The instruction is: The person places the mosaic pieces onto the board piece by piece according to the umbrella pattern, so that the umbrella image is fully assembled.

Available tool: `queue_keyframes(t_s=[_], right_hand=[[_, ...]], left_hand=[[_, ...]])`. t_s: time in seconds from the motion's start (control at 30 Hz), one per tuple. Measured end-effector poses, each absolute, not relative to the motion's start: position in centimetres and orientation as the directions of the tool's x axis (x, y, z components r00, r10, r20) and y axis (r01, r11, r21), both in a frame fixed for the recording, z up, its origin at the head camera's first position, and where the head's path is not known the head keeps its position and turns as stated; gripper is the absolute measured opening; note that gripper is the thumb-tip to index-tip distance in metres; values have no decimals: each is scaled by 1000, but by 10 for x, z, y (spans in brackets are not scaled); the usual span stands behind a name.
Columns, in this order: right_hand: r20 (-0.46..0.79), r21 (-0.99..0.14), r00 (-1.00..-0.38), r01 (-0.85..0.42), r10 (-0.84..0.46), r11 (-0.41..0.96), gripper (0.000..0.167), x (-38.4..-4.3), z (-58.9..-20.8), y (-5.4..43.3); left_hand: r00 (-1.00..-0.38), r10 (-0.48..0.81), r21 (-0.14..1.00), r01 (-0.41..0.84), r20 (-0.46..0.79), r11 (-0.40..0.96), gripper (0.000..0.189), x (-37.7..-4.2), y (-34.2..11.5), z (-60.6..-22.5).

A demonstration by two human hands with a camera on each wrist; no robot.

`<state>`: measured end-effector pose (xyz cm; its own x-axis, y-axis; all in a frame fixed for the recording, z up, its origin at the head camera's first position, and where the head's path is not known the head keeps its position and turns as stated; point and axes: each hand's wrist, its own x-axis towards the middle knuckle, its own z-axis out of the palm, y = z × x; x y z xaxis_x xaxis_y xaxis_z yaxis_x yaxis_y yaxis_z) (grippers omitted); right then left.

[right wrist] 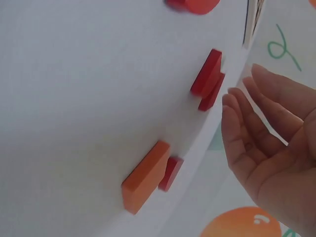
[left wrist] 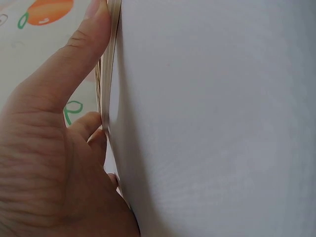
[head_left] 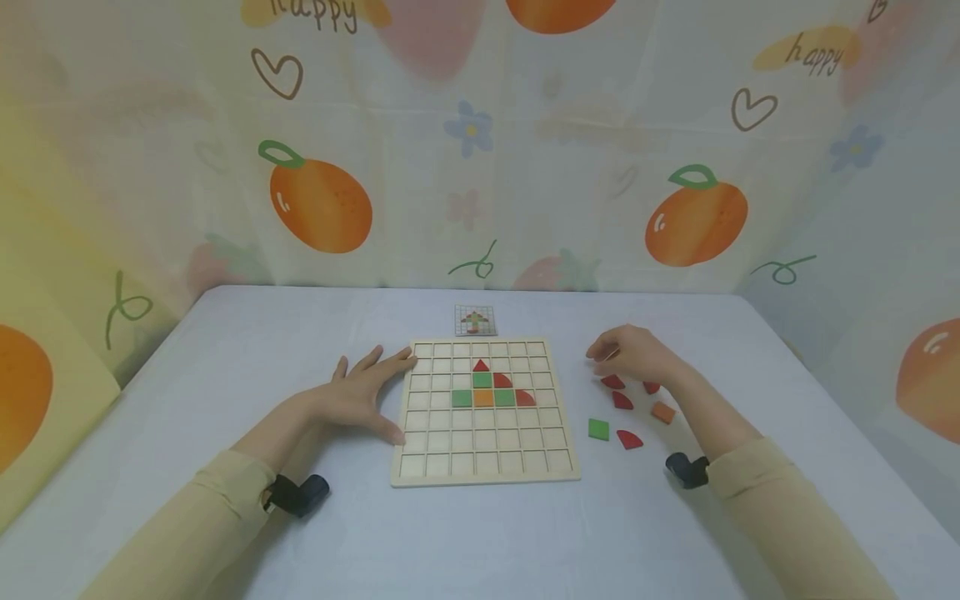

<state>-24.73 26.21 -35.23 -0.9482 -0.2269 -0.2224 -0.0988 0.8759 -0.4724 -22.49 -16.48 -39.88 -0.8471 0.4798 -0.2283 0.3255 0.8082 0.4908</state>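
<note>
A wooden grid board [head_left: 486, 479] lies flat on the table. My left hand [head_left: 356, 398] is spread along its left side, thumb and a fingertip touching the edge. Set in the cells are a red triangle [head_left: 481, 366], green squares [head_left: 482, 380], an orange square [head_left: 483, 397] and red quarter-circles [head_left: 502, 381]. My right hand [head_left: 633, 354] hovers over the loose pieces right of the board. Its fingers are loosely bent, with nothing between them in the right wrist view. Beneath and in front lie red quarter-circles [head_left: 622, 401], a green square [head_left: 598, 429] and an orange square [head_left: 663, 412].
A small card [head_left: 476, 320] with a printed coloured pattern on a grid lies just behind the board. The white-covered table [head_left: 345, 550] reaches back to a fruit-patterned cloth [head_left: 555, 208]. A dark camera device [head_left: 298, 496] sits at my left wrist, another [head_left: 686, 471] at my right.
</note>
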Motion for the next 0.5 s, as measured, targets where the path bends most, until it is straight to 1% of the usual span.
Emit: queue_keyframes(t_s=[0.5], right_hand=[[-332,-457,-937,57,-111,887,34,-244,-356,281]], left_hand=[[-845,481,493,325,-232,807,120,-225,-165,-399]])
